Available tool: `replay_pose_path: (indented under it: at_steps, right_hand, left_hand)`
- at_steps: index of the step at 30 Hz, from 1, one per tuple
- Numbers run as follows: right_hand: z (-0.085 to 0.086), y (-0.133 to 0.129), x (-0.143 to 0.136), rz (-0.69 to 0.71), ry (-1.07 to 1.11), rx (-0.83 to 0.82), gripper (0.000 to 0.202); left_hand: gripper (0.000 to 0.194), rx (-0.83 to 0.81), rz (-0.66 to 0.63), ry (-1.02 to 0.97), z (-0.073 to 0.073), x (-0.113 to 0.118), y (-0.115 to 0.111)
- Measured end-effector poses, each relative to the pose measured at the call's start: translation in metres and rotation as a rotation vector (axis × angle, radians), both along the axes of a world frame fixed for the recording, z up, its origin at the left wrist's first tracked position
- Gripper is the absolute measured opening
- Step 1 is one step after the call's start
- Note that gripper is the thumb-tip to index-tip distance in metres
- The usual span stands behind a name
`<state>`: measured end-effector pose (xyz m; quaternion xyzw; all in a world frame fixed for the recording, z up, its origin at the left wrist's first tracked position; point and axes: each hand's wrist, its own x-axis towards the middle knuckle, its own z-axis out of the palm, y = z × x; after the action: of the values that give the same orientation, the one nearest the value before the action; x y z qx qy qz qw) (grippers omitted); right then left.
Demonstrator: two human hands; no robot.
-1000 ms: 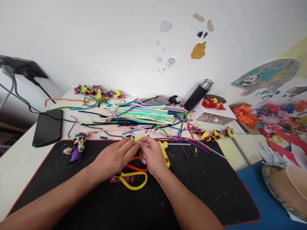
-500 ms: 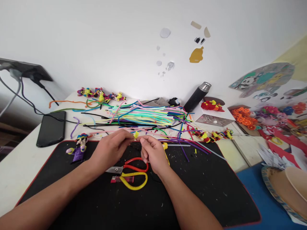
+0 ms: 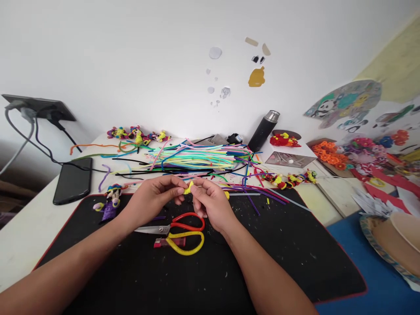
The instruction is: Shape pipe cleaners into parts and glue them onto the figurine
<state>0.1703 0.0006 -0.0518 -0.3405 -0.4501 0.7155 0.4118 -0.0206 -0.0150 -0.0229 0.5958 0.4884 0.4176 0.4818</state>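
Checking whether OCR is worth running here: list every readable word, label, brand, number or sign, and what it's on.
Readable text: none.
Gold wall sticker: any print too small to read.
Scissors: any marks too small to read.
Red item by the scissors: any print too small or blurred.
Black flask and phone: no lettering visible.
Held yellow piece: no lettering visible.

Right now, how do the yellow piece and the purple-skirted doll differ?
The yellow piece shows one colour; the purple-skirted doll, several. The yellow piece looks smaller than the doll, though partly hidden. Left hand and right hand hold the piece; the doll lies unheld, partly on the black mat.
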Motion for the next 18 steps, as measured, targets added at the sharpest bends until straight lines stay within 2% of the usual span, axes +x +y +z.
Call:
replay_pose_path:
  at_steps: [5,11,18]
  right_hand:
    - [0.002,-0.001,0.0,-0.014,0.097,-0.019,0.035]
    - [0.006,-0.005,-0.002,-0.001,0.176,-0.048,0.035]
    - [0.008,-0.004,0.0,0.034,0.258,-0.034,0.035]
  left_hand:
    - [0.037,0.051,-0.001,-0.041,0.004,0.005,-0.005]
    - [0.026,0.247,0.062,0.119,0.001,0.009,-0.011]
    - [0.034,0.042,0.0,-0.184,0.004,0.015,-0.01]
